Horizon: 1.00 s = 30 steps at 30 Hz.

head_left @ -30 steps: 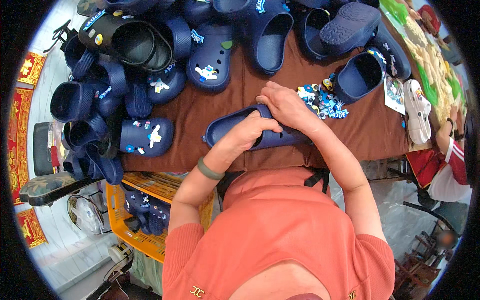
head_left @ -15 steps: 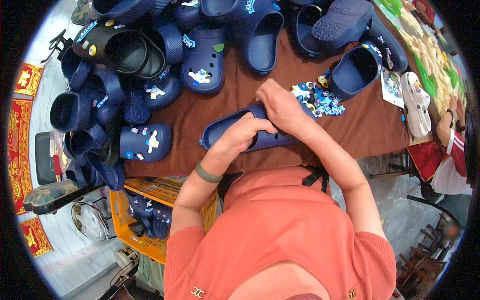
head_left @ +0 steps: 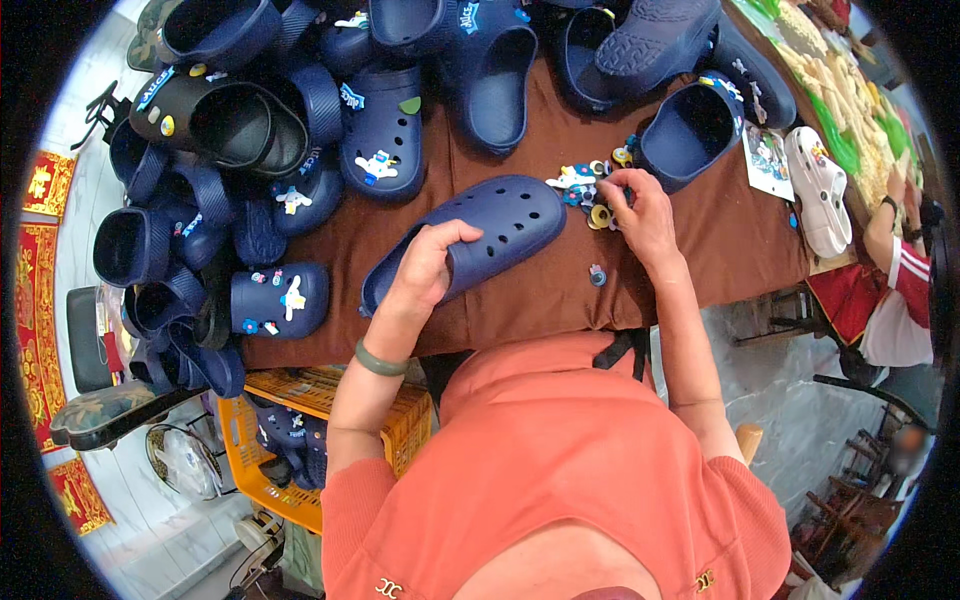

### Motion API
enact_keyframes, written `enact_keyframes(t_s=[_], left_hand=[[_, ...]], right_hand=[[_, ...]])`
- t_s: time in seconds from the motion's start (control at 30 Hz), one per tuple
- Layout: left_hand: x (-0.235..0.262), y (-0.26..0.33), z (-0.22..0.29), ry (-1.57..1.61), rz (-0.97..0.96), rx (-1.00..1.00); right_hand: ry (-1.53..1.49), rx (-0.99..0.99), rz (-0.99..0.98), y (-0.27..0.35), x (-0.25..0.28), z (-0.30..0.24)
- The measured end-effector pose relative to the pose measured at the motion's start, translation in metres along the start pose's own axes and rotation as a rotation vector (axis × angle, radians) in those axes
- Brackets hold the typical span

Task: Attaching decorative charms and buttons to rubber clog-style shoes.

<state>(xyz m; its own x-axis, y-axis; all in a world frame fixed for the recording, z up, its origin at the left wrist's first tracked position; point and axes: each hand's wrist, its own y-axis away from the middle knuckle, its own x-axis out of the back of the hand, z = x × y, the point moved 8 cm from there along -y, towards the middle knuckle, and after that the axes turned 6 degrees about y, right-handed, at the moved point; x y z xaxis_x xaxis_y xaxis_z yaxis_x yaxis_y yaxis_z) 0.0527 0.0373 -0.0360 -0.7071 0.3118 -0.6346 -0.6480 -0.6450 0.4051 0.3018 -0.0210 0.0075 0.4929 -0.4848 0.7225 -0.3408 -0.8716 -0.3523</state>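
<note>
Brown cloth-covered table (head_left: 720,262) bears navy-blue, holed foam clog (head_left: 512,238) mid-frame

Its long axis runs lower left to upper right. Your left hand (head_left: 430,265) clasps its near side at the foot opening. Your right hand (head_left: 645,215), the nearer to the small multicoloured plastic charms (head_left: 577,183) just beyond the toe, has thumb and forefinger almost together; I cannot tell whether they pinch one.

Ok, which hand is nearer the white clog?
Right. The right hand is at the charms, left of the white clog; the left hand is farther left, holding a blue clog.
</note>
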Motion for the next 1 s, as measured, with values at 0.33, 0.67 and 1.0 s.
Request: enact_keyframes(t_s=[0.33, 0.67, 1.0], left_hand=[[0.007, -0.004, 0.001, 0.064, 0.059, -0.022], [0.007, -0.005, 0.000, 0.103, 0.055, -0.044], [0.006, -0.006, -0.002, 0.104, 0.040, -0.010]], right_hand=[[0.369, 0.318, -0.109, -0.010, -0.038, -0.032], [-0.010, 0.143, 0.022, -0.014, -0.016, -0.028], [-0.575, -0.177, -0.139, -0.006, -0.032, -0.007]])
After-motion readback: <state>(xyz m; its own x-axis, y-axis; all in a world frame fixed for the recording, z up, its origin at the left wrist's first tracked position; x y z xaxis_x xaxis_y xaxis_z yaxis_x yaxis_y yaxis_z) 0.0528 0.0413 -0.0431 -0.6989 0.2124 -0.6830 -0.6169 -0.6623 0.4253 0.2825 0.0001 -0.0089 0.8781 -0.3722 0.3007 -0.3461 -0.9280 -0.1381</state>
